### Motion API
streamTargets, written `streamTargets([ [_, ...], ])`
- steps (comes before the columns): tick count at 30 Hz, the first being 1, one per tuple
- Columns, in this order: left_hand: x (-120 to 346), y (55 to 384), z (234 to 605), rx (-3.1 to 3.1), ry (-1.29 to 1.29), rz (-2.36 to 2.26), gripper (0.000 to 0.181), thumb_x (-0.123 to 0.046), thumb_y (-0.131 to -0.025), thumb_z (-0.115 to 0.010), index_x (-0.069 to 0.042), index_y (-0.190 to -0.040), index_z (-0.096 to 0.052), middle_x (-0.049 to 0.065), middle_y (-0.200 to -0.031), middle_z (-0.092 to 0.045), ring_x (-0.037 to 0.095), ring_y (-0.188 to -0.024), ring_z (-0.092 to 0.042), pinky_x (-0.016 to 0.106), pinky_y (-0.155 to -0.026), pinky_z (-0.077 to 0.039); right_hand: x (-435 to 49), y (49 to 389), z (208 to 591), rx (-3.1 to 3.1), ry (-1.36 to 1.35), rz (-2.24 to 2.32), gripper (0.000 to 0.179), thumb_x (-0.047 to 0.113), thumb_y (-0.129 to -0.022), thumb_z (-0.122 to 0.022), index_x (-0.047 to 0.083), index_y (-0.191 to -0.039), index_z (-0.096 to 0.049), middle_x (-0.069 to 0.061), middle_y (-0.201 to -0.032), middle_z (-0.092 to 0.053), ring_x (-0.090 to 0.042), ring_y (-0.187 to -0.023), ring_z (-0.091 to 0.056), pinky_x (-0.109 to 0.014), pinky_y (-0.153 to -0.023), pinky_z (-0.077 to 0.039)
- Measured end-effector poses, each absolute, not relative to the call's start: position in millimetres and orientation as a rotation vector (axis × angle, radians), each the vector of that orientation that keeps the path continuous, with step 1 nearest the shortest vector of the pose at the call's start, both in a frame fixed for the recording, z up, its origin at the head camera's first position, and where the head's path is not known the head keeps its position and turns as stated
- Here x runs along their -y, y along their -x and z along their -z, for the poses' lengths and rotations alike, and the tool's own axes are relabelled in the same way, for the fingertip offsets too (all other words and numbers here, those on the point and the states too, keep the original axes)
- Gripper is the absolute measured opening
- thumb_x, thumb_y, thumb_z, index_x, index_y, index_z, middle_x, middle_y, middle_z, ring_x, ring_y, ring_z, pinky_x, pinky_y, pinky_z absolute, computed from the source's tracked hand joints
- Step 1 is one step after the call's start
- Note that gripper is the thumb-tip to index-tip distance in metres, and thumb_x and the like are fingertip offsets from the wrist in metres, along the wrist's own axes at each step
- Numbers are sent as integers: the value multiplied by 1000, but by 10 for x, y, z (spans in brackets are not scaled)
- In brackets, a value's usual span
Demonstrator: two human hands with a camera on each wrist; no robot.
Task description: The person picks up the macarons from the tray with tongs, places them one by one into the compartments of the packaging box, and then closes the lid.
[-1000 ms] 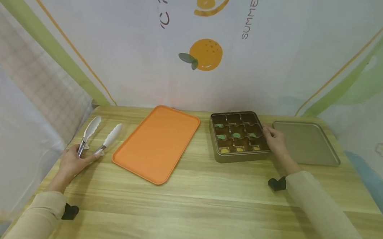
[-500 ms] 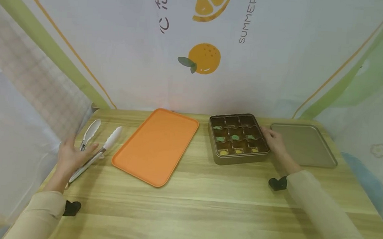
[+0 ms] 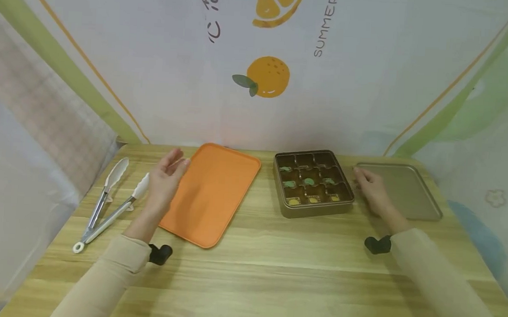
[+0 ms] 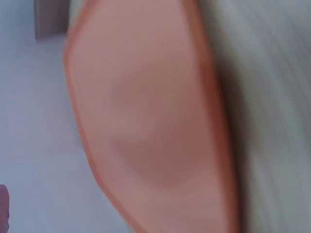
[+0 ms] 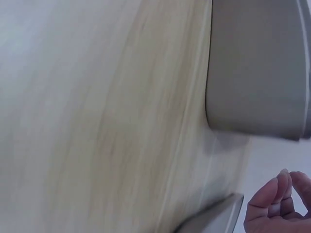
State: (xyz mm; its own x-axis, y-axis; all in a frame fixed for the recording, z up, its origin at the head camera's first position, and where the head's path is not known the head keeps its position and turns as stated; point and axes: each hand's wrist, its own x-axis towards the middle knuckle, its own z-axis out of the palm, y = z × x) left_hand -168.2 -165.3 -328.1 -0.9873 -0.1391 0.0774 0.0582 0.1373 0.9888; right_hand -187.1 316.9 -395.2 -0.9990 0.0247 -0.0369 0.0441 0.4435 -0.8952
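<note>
My left hand (image 3: 163,182) hovers over the left edge of an orange tray (image 3: 215,190), fingers loosely bent around nothing. That tray fills the middle of the left wrist view, blurred. To the left, metal tongs (image 3: 109,222) with white tips lie spread on the table. My right hand (image 3: 374,192) is just right of a square brown tin (image 3: 316,210), apart from its side wall. Its fingers are loosely curled with nothing in them, as the right wrist view also shows. The tin has a divided insert with several compartments, some marked with green or yellow stickers.
A flat brown-grey rimmed tray or lid (image 3: 407,195) lies behind and right of my right hand. The wooden table (image 3: 273,284) ends at a white curtain (image 3: 339,100) printed with oranges. More cloth hangs on both sides.
My left hand has let go of the tongs and moved right to the orange tray; the tongs stay on the table. My right hand has come off the tin's right side.
</note>
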Motion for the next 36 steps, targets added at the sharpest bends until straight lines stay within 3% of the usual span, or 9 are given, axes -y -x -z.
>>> streamTargets([
  [4,1051,1659,3339,2172,69,2088,50,-13,-93,-60,-3,-139,-44,11,-135,-51,21,-119,-52,21,-95,-44,-3306,1795,3924,-2727,-93,1602,60,39,-101,-34,-9,-138,-37,-28,-119,-50,1,-84,-49,-12,-73,-46],
  [7,613,1594,3386,2170,162,2160,45,-12,-91,-62,-4,-134,-49,12,-129,-56,19,-111,-57,22,-93,-46,-3409,1743,3918,-2785,-139,1584,60,38,-101,-36,-9,-138,-37,-27,-123,-50,4,-84,-51,-10,-70,-47],
  [12,-40,1448,3483,2148,332,2346,43,-10,-91,-62,-2,-131,-52,16,-126,-58,24,-111,-59,26,-94,-46,-3587,1643,3904,-2843,-227,1596,59,38,-100,-38,-7,-138,-39,-11,-112,-54,6,-82,-51,-12,-71,-48],
  [18,-671,1252,3656,2127,431,2555,39,-10,-90,-62,-2,-128,-55,18,-124,-58,24,-110,-60,27,-91,-48,-3807,1491,3876,-2915,-325,1510,60,41,-100,-35,-6,-139,-38,-26,-127,-46,11,-80,-47,-7,-70,-45],
  [23,-1077,1139,3827,2195,400,2651,41,-12,-90,-62,-3,-130,-54,14,-125,-59,20,-111,-60,25,-89,-48,-4001,1381,3890,-2954,-389,1471,58,36,-101,-36,-9,-137,-37,-28,-126,-44,14,-79,-42,-4,-68,-42],
  [27,-1338,1122,3943,2217,335,2676,42,-11,-90,-62,-2,-130,-54,14,-126,-59,23,-114,-58,28,-92,-48,-4181,1302,3926,-3035,-477,1381,55,34,-101,-36,-9,-135,-41,-27,-125,-46,8,-86,-42,-6,-70,-38],
  [32,-1582,1116,4003,2260,247,2675,45,-12,-90,-62,0,-132,-51,14,-127,-58,25,-117,-57,31,-94,-47,-4368,1214,3975,-3115,-571,1276,49,28,-100,-37,-9,-132,-45,-30,-127,-47,-25,-105,-46,-14,-77,-39],
  [34,-1662,1115,4018,2277,212,2675,45,-11,-90,-61,0,-133,-50,14,-128,-58,26,-117,-56,33,-95,-46,-4418,1186,3997,-3143,-577,1239,46,24,-99,-39,-10,-130,-47,-32,-124,-49,-26,-101,-47,-11,-73,-38],
  [36,-1740,1118,4036,2298,192,2663,46,-11,-90,-61,0,-133,-49,14,-128,-57,27,-118,-56,33,-96,-46,-4456,1158,4014,-3159,-578,1196,45,22,-99,-40,-12,-128,-48,-33,-119,-50,-16,-91,-46,-7,-64,-34],
])
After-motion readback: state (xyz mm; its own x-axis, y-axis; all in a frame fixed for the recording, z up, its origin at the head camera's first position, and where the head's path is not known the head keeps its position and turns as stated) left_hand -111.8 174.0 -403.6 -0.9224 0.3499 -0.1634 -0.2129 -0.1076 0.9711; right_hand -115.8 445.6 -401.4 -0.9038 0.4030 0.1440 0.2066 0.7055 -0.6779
